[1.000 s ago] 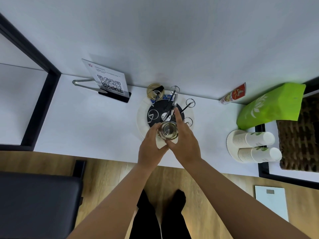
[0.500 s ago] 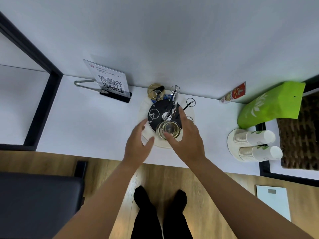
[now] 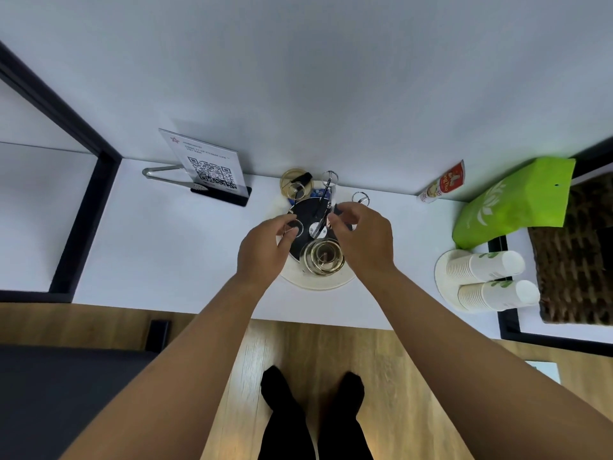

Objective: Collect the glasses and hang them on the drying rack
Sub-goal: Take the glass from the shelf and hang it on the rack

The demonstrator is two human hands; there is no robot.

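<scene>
Both hands, left hand and right hand, are hovering with loosely curled fingers, gripping nothing, over the white worktop, flanking the drying rack on its round tray, where 1 glass is hanging upturned.

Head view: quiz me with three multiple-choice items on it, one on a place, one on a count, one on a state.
1. Where does the glass on the drying rack sit?
A. Near side, towards the person
B. Far side, by the wall
C. On the floor

2. How many stacks of paper cups lie on the plate?
A. One
B. Two
C. Four

3. Is either hand gripping that glass?
A. Left hand grips it
B. Right hand grips it
C. Neither

Answers: 1 A, it hangs at the rack's near edge. 2 B, two stacks lie side by side. 3 C, both hands are beside it, off its surface.
</scene>
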